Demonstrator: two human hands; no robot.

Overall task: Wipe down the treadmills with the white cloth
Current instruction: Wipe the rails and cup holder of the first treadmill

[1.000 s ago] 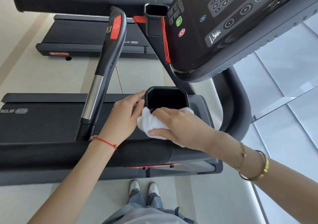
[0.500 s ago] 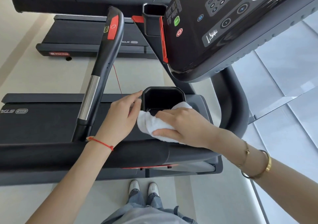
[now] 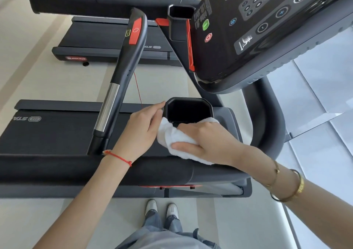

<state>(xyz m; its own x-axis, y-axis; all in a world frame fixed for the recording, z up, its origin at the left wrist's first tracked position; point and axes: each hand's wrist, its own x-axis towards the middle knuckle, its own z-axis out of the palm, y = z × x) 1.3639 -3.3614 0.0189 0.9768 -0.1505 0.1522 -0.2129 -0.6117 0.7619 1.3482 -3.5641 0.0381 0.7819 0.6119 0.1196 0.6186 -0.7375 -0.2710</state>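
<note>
Treadmill cup holder [image 3: 188, 109]: interior dark, contents not discernible. R hand [image 3: 208, 141] grip clamped on white cloth [image 3: 172, 137] at near rim. L hand [image 3: 141, 128] fingers extended, touching holder's left edge.

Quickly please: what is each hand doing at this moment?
Left hand: open, fingers resting on the cup holder rim.
Right hand: gripping the white cloth.

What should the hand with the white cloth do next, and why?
Probably push the white cloth down into the black cup holder and wipe round its inside. The right hand grips the cloth at the holder's near rim, fingertips already at the edge, while the left hand rests on the holder's left side, seemingly steadying it.
</note>
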